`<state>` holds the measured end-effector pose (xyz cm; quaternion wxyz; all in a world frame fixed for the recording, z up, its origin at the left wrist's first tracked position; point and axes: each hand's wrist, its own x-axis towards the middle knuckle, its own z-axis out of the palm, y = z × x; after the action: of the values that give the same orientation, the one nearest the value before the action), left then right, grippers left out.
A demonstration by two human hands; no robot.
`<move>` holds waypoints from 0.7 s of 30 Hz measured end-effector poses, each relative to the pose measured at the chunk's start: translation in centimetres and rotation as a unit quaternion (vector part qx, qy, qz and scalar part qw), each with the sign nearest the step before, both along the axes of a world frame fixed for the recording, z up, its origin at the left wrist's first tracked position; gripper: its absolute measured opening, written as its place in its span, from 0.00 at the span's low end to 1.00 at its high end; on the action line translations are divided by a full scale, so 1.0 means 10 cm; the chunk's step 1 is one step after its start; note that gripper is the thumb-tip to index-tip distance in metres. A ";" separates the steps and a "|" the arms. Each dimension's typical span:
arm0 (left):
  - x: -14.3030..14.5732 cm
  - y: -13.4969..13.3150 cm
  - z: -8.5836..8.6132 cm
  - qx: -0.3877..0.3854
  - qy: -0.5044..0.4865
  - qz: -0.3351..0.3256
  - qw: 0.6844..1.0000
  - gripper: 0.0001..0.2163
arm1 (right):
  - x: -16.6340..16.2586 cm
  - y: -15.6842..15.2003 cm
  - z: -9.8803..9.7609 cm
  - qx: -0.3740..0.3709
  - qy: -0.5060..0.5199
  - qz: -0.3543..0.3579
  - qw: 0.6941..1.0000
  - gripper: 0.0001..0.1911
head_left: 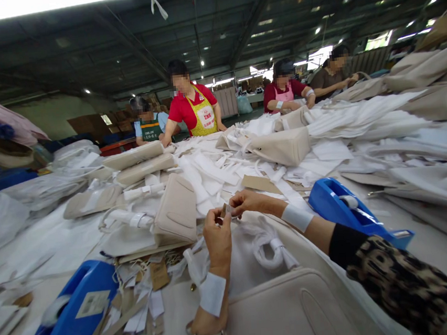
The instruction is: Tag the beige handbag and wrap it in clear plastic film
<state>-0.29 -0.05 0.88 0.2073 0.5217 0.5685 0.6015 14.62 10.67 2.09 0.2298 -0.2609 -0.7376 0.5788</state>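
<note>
Cream bag (285,314) lies nearest; above it left hand (217,237) and right hand (250,202) meet, grips pinched on a small tag (227,210).

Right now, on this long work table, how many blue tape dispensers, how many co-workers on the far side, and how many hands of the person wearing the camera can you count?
Blue tape dispensers: 2 (left tape dispenser, right tape dispenser)
Co-workers at the far side: 4 (first co-worker, second co-worker, third co-worker, fourth co-worker)
Wearer's hands: 2 (left hand, right hand), pinching a small tag
Total: 8
</note>
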 end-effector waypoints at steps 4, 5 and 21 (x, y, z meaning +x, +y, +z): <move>0.06 -0.03 0.04 0.022 0.065 -0.010 0.998 0.10 | 0.04 -0.07 -0.10 0.014 0.025 -0.041 0.999 0.10; 0.07 -0.03 0.05 0.021 0.073 -0.013 0.997 0.12 | 0.03 -0.08 -0.11 0.019 0.028 -0.049 0.998 0.10; 0.00 0.06 -0.07 0.011 -0.026 -0.075 0.997 0.11 | 0.06 -0.39 -0.03 0.173 0.071 -0.154 0.970 0.05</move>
<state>-0.31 0.53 0.15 0.2608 0.5489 0.5159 0.6038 15.18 6.75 1.77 0.4102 -0.2859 -0.7590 0.4171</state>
